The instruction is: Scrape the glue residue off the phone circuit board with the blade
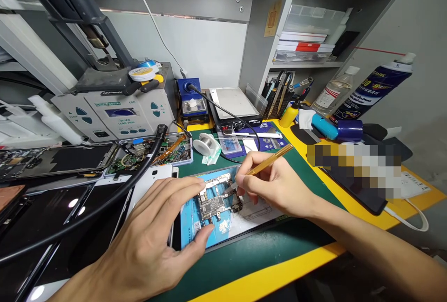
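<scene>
A phone circuit board lies on a blue and white mat in the middle of the bench. My left hand bends around its left side, the index fingertip at the upper corner and the thumb by the lower edge. In a pen grip, my right hand is closed on a slim gold-handled knife. Its thin grey blade points down to the left, with the tip at the board's right part. Part of the board's right side is hidden behind my right fingers.
Behind the mat stand a solder spool, a tray of circuit boards and a heating plate. A black hose crosses from the hot-air station over several phones at left. A phone and bottles sit at right.
</scene>
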The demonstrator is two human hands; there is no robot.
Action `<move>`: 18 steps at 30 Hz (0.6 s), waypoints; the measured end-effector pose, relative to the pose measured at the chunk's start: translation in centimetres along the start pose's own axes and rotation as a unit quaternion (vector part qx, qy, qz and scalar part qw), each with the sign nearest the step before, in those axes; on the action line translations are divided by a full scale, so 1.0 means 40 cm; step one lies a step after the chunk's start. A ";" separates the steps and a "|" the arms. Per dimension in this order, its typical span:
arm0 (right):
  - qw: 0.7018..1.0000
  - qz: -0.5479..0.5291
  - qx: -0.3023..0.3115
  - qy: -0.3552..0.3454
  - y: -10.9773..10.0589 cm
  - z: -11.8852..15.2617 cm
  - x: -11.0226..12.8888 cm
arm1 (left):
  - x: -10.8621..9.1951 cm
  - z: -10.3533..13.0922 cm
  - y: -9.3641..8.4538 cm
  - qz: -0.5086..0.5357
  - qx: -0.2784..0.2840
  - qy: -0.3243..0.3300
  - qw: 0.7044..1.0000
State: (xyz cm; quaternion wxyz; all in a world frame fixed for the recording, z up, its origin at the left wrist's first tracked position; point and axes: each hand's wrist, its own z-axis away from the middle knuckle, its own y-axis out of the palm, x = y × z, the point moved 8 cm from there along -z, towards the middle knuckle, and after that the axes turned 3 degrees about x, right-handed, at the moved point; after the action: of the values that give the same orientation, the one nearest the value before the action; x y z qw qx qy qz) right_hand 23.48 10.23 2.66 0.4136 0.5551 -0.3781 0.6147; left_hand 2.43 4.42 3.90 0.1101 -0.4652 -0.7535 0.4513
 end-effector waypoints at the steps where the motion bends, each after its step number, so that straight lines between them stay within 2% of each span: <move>1: 1.000 0.001 0.002 0.000 0.001 0.001 0.000 | 0.000 0.000 0.000 0.000 0.000 0.000 1.000; 18: 1.000 0.005 0.005 0.001 0.006 -0.001 -0.004 | -0.002 -0.004 -0.002 -0.011 -0.012 0.001 1.000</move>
State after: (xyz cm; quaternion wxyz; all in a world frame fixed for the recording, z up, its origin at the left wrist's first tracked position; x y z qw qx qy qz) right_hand 23.25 10.15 2.48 0.4080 0.5547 -0.3774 0.6192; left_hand 2.54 4.44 4.07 0.1103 -0.4582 -0.7640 0.4406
